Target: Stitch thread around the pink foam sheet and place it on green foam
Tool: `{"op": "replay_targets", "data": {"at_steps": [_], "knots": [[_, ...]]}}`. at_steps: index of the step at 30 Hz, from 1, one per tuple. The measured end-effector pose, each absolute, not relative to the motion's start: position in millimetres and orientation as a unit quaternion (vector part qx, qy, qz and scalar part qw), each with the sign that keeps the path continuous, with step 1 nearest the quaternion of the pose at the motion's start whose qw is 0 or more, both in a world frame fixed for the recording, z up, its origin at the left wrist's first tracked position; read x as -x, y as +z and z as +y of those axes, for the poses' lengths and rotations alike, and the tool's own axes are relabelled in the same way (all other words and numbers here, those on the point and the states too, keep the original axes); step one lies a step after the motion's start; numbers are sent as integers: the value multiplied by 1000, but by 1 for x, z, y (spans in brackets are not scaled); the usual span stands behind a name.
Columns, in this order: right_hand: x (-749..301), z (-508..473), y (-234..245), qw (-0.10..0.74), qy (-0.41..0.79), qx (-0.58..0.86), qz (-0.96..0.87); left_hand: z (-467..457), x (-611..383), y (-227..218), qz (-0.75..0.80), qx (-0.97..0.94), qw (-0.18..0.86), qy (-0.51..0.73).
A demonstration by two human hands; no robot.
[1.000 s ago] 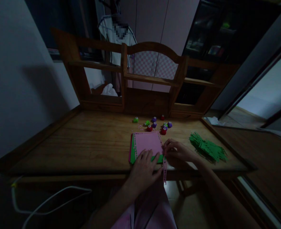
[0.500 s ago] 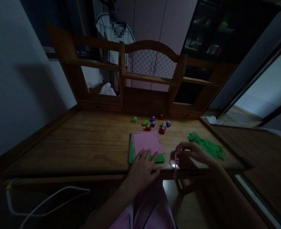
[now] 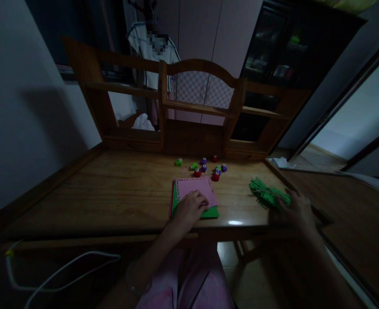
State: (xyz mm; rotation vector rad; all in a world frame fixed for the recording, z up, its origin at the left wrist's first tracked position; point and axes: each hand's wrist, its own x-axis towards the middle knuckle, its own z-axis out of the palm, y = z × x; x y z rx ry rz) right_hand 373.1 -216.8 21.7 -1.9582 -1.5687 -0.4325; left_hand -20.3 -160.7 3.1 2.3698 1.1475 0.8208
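Note:
A square pink paper sheet (image 3: 184, 185) with punched holes along its edges lies on green paper (image 3: 212, 213), with a darker pink sheet (image 3: 171, 201) showing at the left. My left hand (image 3: 191, 208) rests on the pink sheet with its fingers curled together; whatever they may hold is hidden. At the right, my right hand (image 3: 298, 210) is at the end of a heap of green paper strips (image 3: 268, 193). Motion blur smears its fingers, so I cannot make out their grip. No pink punched strip is discernible there.
Several small hole punches in red (image 3: 215, 176), purple (image 3: 224, 168) and green (image 3: 178, 162) stand behind the sheets. Tiny pink cut-outs (image 3: 184, 171) lie among them. A wooden shelf (image 3: 195, 109) rises along the back of the desk (image 3: 128, 189).
My right hand has moved right, from beside the sheets to the green strips, which have shifted and bunched up. The pink strip it held is out of sight. My left hand's spread fingers have curled.

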Motion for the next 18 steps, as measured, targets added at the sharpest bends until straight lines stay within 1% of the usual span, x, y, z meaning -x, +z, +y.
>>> {"op": "replay_targets", "data": {"at_steps": [2, 4, 7, 9, 13, 18], "knots": [[-346, -216, 22, 294, -204, 714, -602, -159, 14, 0, 418, -838, 192, 293], [-311, -215, 27, 322, -191, 682, -628, -158, 10, -1, 419, -839, 184, 294], [-257, -211, 33, 368, -115, 611, -691, -159, 7, -1, 420, -844, 172, 286], [-226, -206, 33, 378, -54, 564, -732, -160, 5, 0, 421, -849, 162, 275], [-184, -193, 21, 359, 47, 503, -785, -164, 1, 0, 437, -853, 133, 252], [-162, -178, 6, 342, 139, 450, -813, -161, -4, -5, 426, -863, 99, 252]]}}
